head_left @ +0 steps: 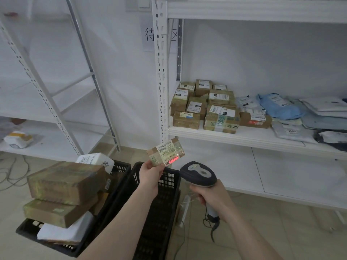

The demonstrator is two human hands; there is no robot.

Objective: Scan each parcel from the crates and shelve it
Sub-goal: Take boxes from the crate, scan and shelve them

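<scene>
Parcel point(165, 152): small flat carton, taped all over, label facing up toward the scanner point(199, 173). Sits centre frame, just below the shelf point(244, 135) edge, held in the air above the right-hand crate point(170, 182).

Handling, my read: light, since a one-hand pinch carries it with no visible sag. Stiff enough, corners look square. Glossy tape wrap means slippery faces, so edges and corners are the better hold. Doesn't look fragile, can't confirm contents.

Grip state:
- left hand point(151, 178): pinching the parcel by its lower-left corner, thumb on top, fingers underneath. Most of the parcel sticks out up and right of the grip, so the barcode end is clear.
- right hand point(208, 194): wrapped round the scanner handle, head aimed up-left at the parcel. Scanner close to the parcel, not touching. Red scan line lands on the barcode at the parcel's lower edge, just right of the thumb.

Corner pinch leaves a long overhang; fine for this weight, but a twist on that slick tape could let it slip.

Shelf at middle right already holds a cluster of similar cartons point(204, 107) plus soft mailer bags point(281, 107) further right. Left-hand crate point(75, 248) at lower left is stacked with bigger boxes point(65, 182).
</scene>
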